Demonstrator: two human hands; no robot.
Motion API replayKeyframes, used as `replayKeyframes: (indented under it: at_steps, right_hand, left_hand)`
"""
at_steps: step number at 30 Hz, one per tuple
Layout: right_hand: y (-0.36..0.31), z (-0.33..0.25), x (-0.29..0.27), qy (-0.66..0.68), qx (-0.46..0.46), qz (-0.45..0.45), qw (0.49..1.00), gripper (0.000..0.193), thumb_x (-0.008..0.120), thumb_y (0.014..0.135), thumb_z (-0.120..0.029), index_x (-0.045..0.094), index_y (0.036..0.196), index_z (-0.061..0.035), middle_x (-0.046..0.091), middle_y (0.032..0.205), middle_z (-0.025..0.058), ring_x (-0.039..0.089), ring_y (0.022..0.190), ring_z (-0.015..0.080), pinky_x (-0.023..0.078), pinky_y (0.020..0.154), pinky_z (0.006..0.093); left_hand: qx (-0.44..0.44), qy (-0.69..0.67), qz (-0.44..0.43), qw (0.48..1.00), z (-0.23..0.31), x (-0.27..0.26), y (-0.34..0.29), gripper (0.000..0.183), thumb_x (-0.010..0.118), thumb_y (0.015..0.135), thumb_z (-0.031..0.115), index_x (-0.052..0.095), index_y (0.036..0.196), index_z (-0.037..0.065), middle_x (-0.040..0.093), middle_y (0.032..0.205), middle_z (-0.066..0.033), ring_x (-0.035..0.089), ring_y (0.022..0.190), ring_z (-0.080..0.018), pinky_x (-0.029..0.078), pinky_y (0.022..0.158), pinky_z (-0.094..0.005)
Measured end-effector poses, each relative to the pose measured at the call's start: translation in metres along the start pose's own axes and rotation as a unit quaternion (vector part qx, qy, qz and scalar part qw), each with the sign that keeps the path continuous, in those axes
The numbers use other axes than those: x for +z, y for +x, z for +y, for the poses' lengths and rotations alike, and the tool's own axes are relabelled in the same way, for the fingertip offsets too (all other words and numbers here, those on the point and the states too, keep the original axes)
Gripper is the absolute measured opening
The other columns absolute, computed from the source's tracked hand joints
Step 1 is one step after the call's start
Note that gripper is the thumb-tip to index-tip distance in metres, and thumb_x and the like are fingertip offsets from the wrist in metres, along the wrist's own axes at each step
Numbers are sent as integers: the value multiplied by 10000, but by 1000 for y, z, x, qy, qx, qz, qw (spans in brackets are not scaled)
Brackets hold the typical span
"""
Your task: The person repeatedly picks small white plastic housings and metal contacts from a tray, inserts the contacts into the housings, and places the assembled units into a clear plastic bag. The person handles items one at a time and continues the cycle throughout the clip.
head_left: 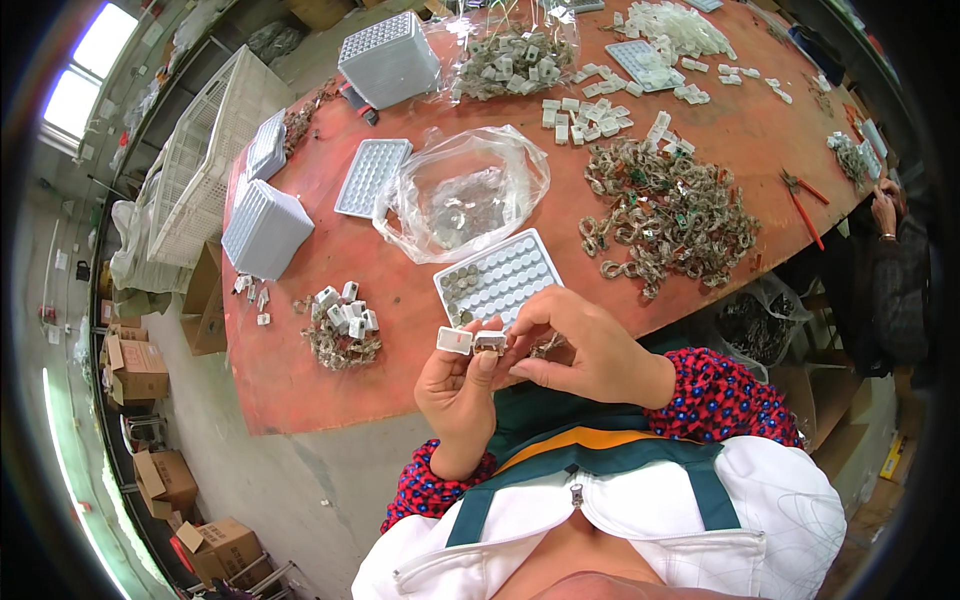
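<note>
My left hand [458, 393] pinches a small white plastic case [455, 341], its two halves spread apart. The half by the thumb, a little white box [489, 341], faces up. Right beside it, my right hand [592, 345] has its fingers bent together around a short beige cord [548, 346], partly hidden by the fingers. Just beyond both hands lies a white tray [540, 250] with rows of round pockets. Small round grey pieces [462, 284] sit in its left part.
A clear plastic bag [470, 195] stands open behind the tray. To the right is a big heap of beige cords [670, 215], with red-handled pliers [803, 205] farther off. At left, white cases [345, 312] lie on cords near stacked trays [266, 230]. Another person's hand [885, 207] shows far right.
</note>
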State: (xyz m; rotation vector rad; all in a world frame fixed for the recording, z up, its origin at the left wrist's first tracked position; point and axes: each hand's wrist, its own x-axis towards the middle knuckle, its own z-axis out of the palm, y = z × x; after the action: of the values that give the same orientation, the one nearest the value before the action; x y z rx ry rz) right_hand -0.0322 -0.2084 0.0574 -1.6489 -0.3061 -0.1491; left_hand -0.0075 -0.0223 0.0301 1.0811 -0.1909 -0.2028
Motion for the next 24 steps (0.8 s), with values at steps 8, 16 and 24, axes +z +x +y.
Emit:
replayKeyframes:
  at_steps: [8,16,24]
  right_hand:
    - [2,1,5,-46,53,-30,997,189,698,924,-97,630,1066,7,694,901,127,695,818,227,551,735,343]
    - [1,-1,4,-11,78,-6,997,159,676,948,-144,661,1004,4,680,830,122,658,724,224,517,671,333]
    - [0,3,3,-11,106,6,994,170,636,973,-189,653,999,-21,678,807,133,668,707,272,504,638,366]
  left_hand:
    - [62,115,6,991,4,-3,-1,308,652,989,33,583,1260,-97,689,1206,-210,687,1089,-229,566,956,-348]
    - [72,175,0,982,4,-6,1,289,652,993,39,601,1243,-97,706,1166,-190,688,1051,-202,560,942,-334]
    - [50,191,-19,980,6,-6,1,286,648,994,38,601,1241,-99,706,1154,-187,691,1055,-204,573,923,-328]
